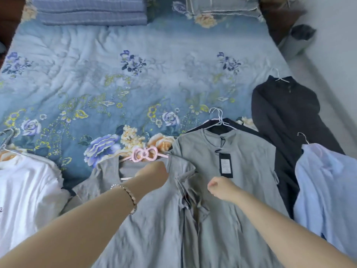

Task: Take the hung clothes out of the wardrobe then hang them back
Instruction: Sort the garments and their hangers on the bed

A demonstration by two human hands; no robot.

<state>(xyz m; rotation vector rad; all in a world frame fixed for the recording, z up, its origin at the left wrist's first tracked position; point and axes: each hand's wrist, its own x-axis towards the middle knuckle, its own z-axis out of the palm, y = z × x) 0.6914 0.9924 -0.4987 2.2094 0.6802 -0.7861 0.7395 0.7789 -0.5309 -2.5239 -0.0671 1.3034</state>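
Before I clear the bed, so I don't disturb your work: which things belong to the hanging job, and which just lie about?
Job: white T-shirt, grey dress on pink hanger, tagged grey shirt, dark sweater, pale blue shirt, all on hangers.
Lying about: folded blanket, pillow, bin beside the bed.

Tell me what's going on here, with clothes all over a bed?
A person works over a floral-covered bed where several garments lie on hangers: a white T-shirt, a grey garment on a pink bow hanger, a tagged grey shirt, a dark sweater and a light blue shirt. The left hand grips the grey garment at its neckline, by the hanger. The right hand is curled over the tagged grey shirt; whether it holds fabric is unclear. No wardrobe is in view.
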